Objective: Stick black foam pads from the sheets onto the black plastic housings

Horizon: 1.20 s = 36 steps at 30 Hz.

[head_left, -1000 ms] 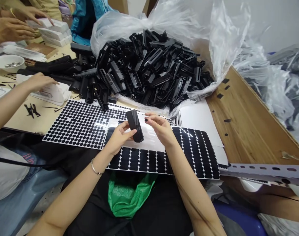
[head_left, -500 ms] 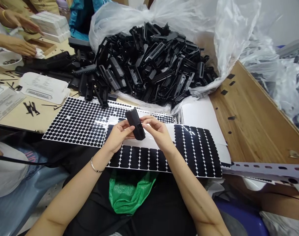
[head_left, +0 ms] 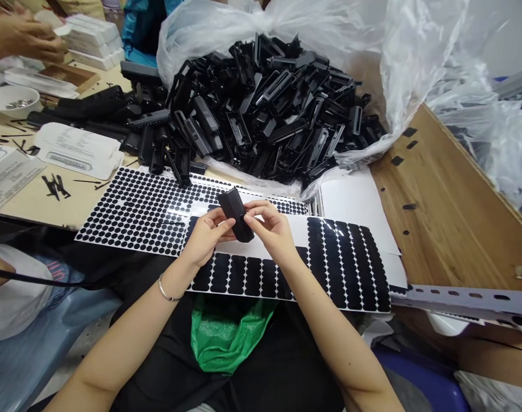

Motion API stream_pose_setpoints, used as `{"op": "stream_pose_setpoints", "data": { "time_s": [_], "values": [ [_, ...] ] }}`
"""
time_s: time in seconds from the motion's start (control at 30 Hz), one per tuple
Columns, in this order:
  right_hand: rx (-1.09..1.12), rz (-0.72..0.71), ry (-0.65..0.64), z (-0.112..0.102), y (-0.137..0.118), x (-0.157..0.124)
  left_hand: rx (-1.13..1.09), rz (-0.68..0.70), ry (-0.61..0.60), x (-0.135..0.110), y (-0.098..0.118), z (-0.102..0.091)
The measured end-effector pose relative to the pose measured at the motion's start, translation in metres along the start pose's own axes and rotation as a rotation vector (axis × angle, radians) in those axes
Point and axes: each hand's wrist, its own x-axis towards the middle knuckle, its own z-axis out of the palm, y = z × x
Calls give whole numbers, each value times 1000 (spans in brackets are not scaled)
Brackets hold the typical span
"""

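A black ribbed plastic housing is tilted in front of me, above the sticker sheets. My left hand grips it from the left, thumb on its near face. My right hand pinches at its right side with thumb and forefinger; whether a small sticker is between those fingertips is hidden. Below lie a sheet of small round black stickers and a sheet of larger oblong black stickers, with a bare white strip under my hands.
Behind, a large heap of black plastic housings fills a clear plastic bag. To the left are printed cards, a white bowl, white boxes and a co-worker's hands. A green bag hangs at my lap.
My hands and the black housing stay almost in place, with slight finger movement on the right. The co-worker's hands have lifted and come together, off the wooden tray.
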Motion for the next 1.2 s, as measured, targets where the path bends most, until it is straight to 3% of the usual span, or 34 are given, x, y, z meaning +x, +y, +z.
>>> {"op": "stream_pose_setpoints", "data": {
  "time_s": [0.47,0.63,0.83,0.97,1.03,1.1,1.2],
  "values": [
    [80,-42,124,8,2,-6,34,59,-11,3,-2,0],
    [101,-30,277,6,-4,-6,110,108,-80,2,1,-3],
    [150,125,50,11,-3,-4,113,156,-101,-3,9,-2],
    [177,112,-33,14,-3,-1,127,198,-124,-4,14,-7],
    [139,85,-55,14,-1,1,91,205,-73,-1,17,-13],
    [-32,44,-80,15,4,0,-8,203,35,5,21,-21],
    [-489,-35,-181,21,17,-5,-183,217,209,15,26,-34]
  ]
}}
